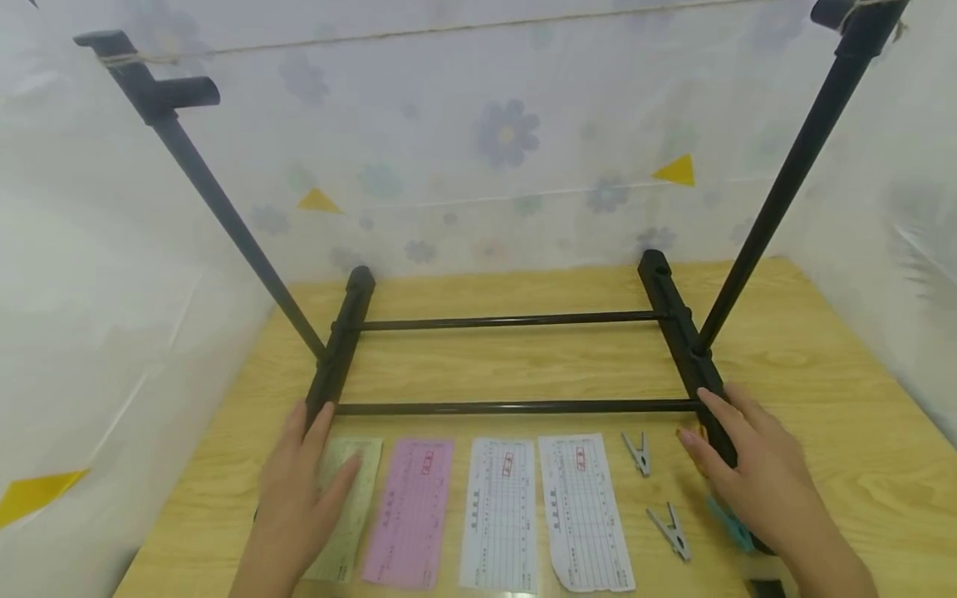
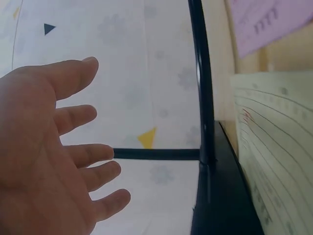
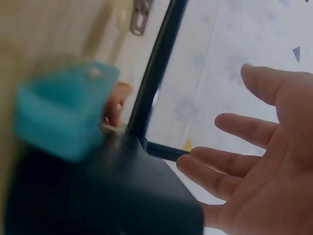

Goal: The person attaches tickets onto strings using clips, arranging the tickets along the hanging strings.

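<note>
My left hand [image 1: 299, 482] is over the front of the black stand's left foot [image 1: 347, 332], fingers spread and straight. It partly covers a yellow-green printed slip [image 1: 340, 540]; the left wrist view shows nothing in its grasp. Above the front of the right foot [image 1: 676, 324] is my right hand [image 1: 763, 473], its fingers loosely extended and its palm empty in the right wrist view. A teal clip [image 3: 63, 112] and a small orange thing [image 3: 115, 105] lie by that foot, partly hidden by the hand in the head view.
Beside the yellow-green slip lie a pink slip [image 1: 409, 515] and two white slips [image 1: 499, 515]. Grey clothespins [image 1: 639, 455] sit right of them. Two crossbars [image 1: 516, 407] join the feet. Slanting uprights [image 1: 239, 224] carry a twine [image 1: 463, 30]. A patterned sheet [image 1: 449, 124] hangs behind.
</note>
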`<action>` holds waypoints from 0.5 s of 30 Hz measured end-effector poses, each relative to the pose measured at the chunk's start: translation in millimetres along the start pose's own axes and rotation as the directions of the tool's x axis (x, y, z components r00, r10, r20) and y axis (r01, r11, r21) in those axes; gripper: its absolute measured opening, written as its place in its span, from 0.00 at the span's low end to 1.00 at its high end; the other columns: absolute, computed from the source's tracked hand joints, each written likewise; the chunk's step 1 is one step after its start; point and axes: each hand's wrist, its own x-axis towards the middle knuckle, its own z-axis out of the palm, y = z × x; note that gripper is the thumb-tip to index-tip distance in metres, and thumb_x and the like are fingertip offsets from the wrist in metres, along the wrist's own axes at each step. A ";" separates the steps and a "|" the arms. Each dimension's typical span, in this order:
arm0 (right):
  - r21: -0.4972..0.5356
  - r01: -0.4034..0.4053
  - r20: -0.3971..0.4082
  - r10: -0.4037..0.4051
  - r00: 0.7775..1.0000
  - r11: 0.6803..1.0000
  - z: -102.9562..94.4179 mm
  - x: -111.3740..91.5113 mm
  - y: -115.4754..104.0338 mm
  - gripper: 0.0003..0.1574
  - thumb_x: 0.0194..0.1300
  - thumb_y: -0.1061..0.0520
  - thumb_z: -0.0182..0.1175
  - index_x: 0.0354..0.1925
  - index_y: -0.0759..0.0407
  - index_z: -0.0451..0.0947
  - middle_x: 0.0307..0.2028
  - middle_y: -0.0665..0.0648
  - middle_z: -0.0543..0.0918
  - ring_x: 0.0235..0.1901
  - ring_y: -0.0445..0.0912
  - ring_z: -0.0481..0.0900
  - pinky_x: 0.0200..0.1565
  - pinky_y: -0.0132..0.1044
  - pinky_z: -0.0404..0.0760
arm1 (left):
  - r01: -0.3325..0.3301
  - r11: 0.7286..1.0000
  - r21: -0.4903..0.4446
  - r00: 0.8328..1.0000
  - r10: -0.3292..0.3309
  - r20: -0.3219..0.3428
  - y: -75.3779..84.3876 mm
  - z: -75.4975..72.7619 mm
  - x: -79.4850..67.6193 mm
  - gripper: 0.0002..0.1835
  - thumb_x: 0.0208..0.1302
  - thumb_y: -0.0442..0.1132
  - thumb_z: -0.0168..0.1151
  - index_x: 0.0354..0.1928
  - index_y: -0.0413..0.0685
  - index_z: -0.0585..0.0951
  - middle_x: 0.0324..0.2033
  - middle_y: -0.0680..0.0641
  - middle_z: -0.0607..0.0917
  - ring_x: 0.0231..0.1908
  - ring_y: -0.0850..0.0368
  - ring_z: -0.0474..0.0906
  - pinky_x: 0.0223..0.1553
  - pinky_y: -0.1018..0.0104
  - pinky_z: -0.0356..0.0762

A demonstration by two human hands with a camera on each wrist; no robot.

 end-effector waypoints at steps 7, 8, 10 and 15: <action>-0.024 0.003 -0.007 -0.003 1.000 1.000 11.1 -3.7 -12.0 0.34 0.70 0.49 0.65 0.67 0.65 0.72 0.56 0.72 0.75 0.50 0.69 0.73 0.46 0.67 0.71 | 0.099 0.995 -0.027 0.995 -0.099 0.012 -15.2 0.1 -20.8 0.41 0.67 0.41 0.67 0.77 0.42 0.60 0.75 0.27 0.50 0.69 0.20 0.50 0.60 0.20 0.53; -0.036 -0.009 0.002 0.009 1.000 0.999 11.3 -3.2 -13.8 0.34 0.71 0.48 0.65 0.67 0.64 0.72 0.53 0.70 0.77 0.46 0.65 0.75 0.43 0.62 0.73 | 0.108 0.994 -0.026 0.994 -0.108 0.015 -16.7 0.2 -23.1 0.40 0.68 0.41 0.67 0.77 0.42 0.60 0.75 0.26 0.50 0.69 0.19 0.51 0.58 0.19 0.53; -0.057 -0.034 0.029 0.035 0.999 0.998 11.3 -2.9 -16.8 0.34 0.72 0.47 0.63 0.67 0.64 0.72 0.46 0.65 0.79 0.37 0.57 0.74 0.35 0.53 0.73 | 0.126 0.992 -0.021 0.992 -0.126 0.025 -19.5 1.1 -27.4 0.40 0.68 0.42 0.67 0.77 0.42 0.59 0.74 0.25 0.50 0.68 0.18 0.51 0.56 0.18 0.55; -0.095 -0.031 0.022 0.033 0.999 0.995 11.1 -9.5 -18.0 0.32 0.70 0.49 0.66 0.64 0.65 0.74 0.31 0.52 0.74 0.26 0.45 0.63 0.27 0.37 0.62 | 0.175 0.984 0.016 0.981 -0.175 0.081 -24.5 3.1 -33.9 0.41 0.71 0.45 0.64 0.78 0.43 0.57 0.74 0.24 0.50 0.66 0.17 0.53 0.53 0.17 0.57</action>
